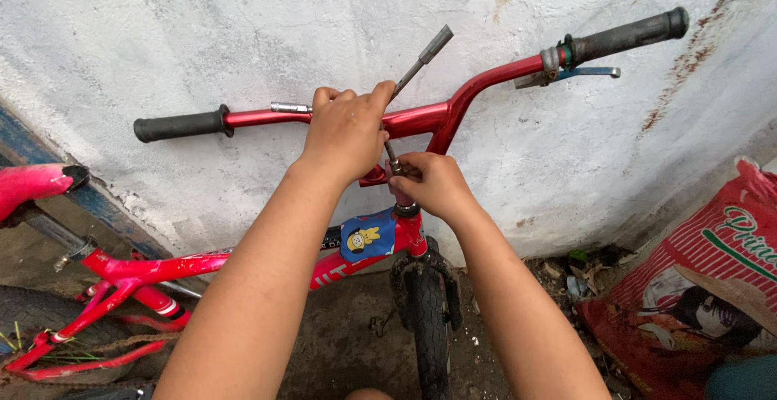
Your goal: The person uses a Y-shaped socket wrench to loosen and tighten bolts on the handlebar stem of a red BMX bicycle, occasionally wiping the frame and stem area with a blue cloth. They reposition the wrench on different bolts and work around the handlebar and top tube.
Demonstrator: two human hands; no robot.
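Sticker: blue patch with a yellow cartoon figure, on the red bicycle frame near its front.
Sack: red-and-white printed bag, crumpled, right of that frame.

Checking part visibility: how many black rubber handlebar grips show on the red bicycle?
2: one black rubber grip at the handlebar's left end, another at the upper right end beside the brake lever. Neither hand touches them.

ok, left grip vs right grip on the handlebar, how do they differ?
The left grip sits lower and nearer level; the right grip is higher and slopes upward. A brake lever is mounted just inside the right grip; the left grip has only a small metal stub nearby. The left hand holds the bar closer to the left grip; the right grip is far from both hands. Both are black and cap the red handlebar.
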